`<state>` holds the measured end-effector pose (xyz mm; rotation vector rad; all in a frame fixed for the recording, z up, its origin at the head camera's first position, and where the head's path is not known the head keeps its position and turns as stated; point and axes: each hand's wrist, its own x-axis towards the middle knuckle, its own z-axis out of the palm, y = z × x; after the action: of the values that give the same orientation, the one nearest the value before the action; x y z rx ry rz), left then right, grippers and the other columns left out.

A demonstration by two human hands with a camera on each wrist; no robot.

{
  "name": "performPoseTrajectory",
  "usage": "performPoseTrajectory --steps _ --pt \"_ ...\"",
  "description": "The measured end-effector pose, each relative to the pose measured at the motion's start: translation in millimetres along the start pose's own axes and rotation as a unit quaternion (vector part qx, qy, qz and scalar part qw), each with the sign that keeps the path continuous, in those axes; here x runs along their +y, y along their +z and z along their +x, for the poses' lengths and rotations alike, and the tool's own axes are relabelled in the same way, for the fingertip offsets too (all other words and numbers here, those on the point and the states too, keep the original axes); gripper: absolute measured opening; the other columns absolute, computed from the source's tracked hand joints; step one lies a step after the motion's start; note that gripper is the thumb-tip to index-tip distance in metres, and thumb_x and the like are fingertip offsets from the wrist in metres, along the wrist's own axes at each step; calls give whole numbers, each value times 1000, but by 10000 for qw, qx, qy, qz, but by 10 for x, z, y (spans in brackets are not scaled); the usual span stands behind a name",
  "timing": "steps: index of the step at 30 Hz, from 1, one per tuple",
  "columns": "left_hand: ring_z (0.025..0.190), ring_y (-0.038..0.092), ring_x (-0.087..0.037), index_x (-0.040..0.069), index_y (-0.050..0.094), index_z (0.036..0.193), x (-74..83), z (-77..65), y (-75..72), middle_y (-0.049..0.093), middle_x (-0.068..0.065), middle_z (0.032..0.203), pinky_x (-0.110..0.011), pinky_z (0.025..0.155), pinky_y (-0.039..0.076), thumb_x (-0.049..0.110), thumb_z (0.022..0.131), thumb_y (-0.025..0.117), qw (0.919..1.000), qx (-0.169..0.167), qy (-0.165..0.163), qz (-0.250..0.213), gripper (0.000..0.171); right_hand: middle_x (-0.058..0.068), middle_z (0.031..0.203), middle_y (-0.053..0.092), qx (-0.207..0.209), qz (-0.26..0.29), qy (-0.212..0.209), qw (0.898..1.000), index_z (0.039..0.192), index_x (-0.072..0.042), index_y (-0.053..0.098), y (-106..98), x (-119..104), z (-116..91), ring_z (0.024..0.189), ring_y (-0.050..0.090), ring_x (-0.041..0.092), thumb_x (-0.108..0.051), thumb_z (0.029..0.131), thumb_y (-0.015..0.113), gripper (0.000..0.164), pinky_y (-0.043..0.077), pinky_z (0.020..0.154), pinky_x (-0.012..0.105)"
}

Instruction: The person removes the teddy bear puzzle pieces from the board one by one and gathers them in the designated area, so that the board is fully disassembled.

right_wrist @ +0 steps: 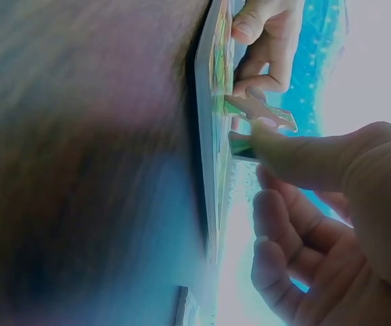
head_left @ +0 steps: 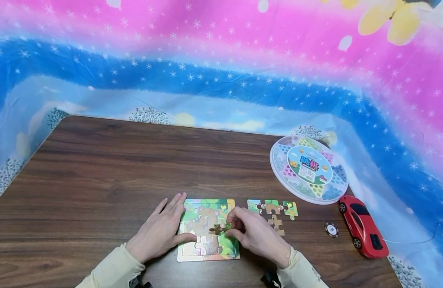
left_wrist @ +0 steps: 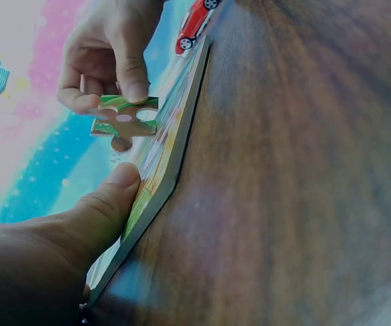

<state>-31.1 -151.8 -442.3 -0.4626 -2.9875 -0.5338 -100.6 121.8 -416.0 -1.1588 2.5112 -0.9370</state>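
Note:
A bear-picture jigsaw board [head_left: 208, 258] lies flat on the table, with jigsaw pieces set in its lower part. My left hand [head_left: 158, 230] rests at the board's left side, fingers extended and thumb lying on its edge. Just over the board, my right hand [head_left: 255, 234] pinches a brown-and-green jigsaw piece [head_left: 217, 229] between thumb and finger. In the left wrist view that jigsaw piece [left_wrist: 123, 119] is tilted and clear of the board. Several loose jigsaw pieces [head_left: 273, 208] lie right of the board, beyond my right hand.
A round Chinese checkers set [head_left: 309, 166] in clear plastic sits at the table's back right. Near the right edge stand a red toy car [head_left: 363, 228] and a small black-and-white chip [head_left: 331, 229]. A colourful patterned cloth [head_left: 221, 80] hangs behind the wooden table [head_left: 135, 160].

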Motion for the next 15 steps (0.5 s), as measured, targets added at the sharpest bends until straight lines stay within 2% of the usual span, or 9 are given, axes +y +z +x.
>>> performPoseTrajectory --steps 6,15 --pt "142 29 -32 -5 54 126 -1 -8 3 34 -23 151 -55 112 28 68 80 62 10000 -2 -28 -9 87 -14 80 56 278 464 -225 9983 94 -23 57 -46 -8 -17 66 53 2 -15 87 73 20 48 55 20" --pt "142 29 -32 -3 54 122 2 -4 7 35 -23 151 -55 111 28 67 80 63 10000 28 -8 16 83 -13 81 58 764 514 -383 9950 95 -25 59 -197 72 -120 67 53 3 -16 91 70 15 49 55 25"
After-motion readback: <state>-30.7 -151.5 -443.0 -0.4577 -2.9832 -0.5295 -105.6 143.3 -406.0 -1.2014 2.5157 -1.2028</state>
